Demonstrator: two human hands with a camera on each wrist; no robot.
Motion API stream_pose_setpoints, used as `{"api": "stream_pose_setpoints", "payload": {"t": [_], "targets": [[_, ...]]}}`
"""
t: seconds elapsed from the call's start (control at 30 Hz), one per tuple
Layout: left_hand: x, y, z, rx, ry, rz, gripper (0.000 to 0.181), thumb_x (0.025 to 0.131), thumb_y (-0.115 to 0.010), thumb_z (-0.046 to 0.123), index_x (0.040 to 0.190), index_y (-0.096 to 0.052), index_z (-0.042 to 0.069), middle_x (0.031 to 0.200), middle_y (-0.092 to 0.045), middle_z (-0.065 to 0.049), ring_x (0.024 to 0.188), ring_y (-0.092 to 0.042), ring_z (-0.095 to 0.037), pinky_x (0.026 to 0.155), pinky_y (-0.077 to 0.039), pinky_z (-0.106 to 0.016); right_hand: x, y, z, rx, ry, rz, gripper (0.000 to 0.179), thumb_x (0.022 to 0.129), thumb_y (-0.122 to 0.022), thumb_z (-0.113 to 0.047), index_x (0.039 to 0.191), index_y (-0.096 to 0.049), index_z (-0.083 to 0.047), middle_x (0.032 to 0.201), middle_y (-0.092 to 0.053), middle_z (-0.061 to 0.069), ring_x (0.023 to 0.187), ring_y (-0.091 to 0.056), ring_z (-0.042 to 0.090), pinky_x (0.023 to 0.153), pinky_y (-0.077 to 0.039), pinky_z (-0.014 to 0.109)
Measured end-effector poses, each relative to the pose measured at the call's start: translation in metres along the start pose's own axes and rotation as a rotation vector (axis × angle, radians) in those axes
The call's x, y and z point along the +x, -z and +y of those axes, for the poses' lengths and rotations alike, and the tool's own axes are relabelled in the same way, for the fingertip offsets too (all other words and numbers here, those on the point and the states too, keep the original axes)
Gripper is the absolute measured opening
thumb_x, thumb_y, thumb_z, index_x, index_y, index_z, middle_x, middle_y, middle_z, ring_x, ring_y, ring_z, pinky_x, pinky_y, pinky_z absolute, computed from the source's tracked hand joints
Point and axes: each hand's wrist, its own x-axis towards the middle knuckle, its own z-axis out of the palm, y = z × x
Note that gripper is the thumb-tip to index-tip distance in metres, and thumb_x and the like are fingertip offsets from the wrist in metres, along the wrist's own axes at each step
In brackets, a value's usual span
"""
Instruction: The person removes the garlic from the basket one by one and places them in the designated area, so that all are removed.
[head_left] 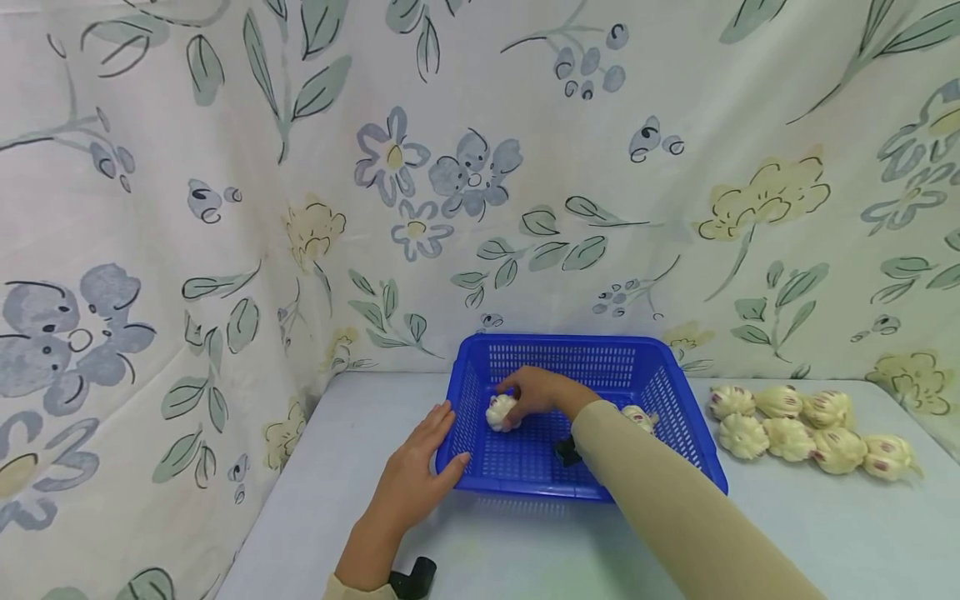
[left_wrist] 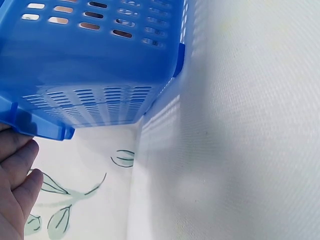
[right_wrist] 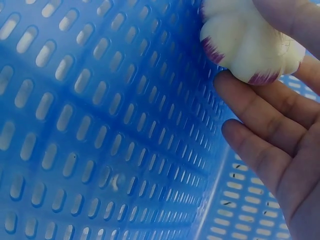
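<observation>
A blue plastic basket (head_left: 555,483) with slotted walls stands on the table. Inside it, at the left, my right hand (head_left: 542,390) grips a white garlic bulb (head_left: 501,412) between thumb and fingers. Purple streaks mark this garlic bulb (right_wrist: 250,45) in the right wrist view, where it sits close over the slotted basket floor. A second garlic bulb (head_left: 639,417) lies in the basket's right part, partly hidden by my right sleeve. My left hand (head_left: 416,471) rests against the basket's left rim, fingers straight and thumb spread at the front corner; its fingertips (left_wrist: 31,150) touch the rim from outside.
Several garlic bulbs (head_left: 813,429) lie in two rough rows on the white table (head_left: 360,433), right of the basket. A floral cloth (head_left: 480,183) hangs behind the table and along its left side. A black wrist camera (head_left: 414,579) shows at my left wrist.
</observation>
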Motion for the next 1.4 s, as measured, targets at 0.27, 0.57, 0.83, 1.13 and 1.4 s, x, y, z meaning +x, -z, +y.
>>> {"api": "stream_pose_setpoints", "payload": {"t": [0.27,0.57,0.83,1.13,1.4], "targets": [[0.0003,-0.0006,-0.0008,0.004,0.006,-0.004,0.067,0.093,-0.06,0.051,0.15,-0.043,0.02,0.159,-0.031,0.012,0.148,-0.03,-0.018,0.115,-0.033,-0.047,0.0039,-0.0016,0.004,-0.004,0.036,0.001,0.056,0.068,-0.09,-0.027,0.119,-0.072,-0.012,0.094,-0.072,-0.001,0.082,-0.063,0.012,0.08,-0.055,0.031],[0.0002,-0.0021,-0.0025,0.008,-0.003,0.002,0.068,0.093,-0.059,0.052,0.15,-0.043,0.02,0.159,-0.031,0.012,0.148,-0.029,-0.017,0.115,-0.033,-0.047,0.0033,-0.0028,0.0054,-0.002,0.033,-0.008,0.06,0.07,-0.09,-0.027,0.124,-0.07,-0.012,0.099,-0.07,0.0,0.087,-0.062,0.013,0.085,-0.056,0.034],[0.0001,-0.0019,-0.002,0.003,0.002,0.0,0.068,0.093,-0.059,0.052,0.15,-0.042,0.02,0.16,-0.03,0.013,0.149,-0.027,-0.012,0.116,-0.032,-0.047,0.0017,-0.0035,0.0043,-0.004,0.009,-0.005,0.063,0.068,-0.091,-0.026,0.126,-0.069,-0.014,0.102,-0.07,0.001,0.088,-0.062,0.013,0.087,-0.055,0.035],[0.0001,-0.0017,-0.0008,0.005,0.014,-0.003,0.068,0.093,-0.06,0.052,0.151,-0.042,0.021,0.16,-0.03,0.013,0.148,-0.028,-0.014,0.116,-0.033,-0.047,0.0007,-0.0041,0.0045,0.033,0.017,-0.021,0.058,0.068,-0.091,-0.022,0.121,-0.071,-0.009,0.099,-0.073,0.0,0.082,-0.064,0.012,0.078,-0.057,0.03],[-0.0003,-0.001,-0.0008,0.001,0.009,-0.006,0.068,0.093,-0.06,0.051,0.15,-0.042,0.02,0.16,-0.03,0.013,0.148,-0.028,-0.014,0.116,-0.032,-0.047,-0.0004,-0.0048,0.0046,0.03,-0.002,-0.011,0.054,0.069,-0.09,-0.024,0.119,-0.073,-0.013,0.1,-0.072,0.001,0.085,-0.065,0.014,0.08,-0.057,0.032]]}}
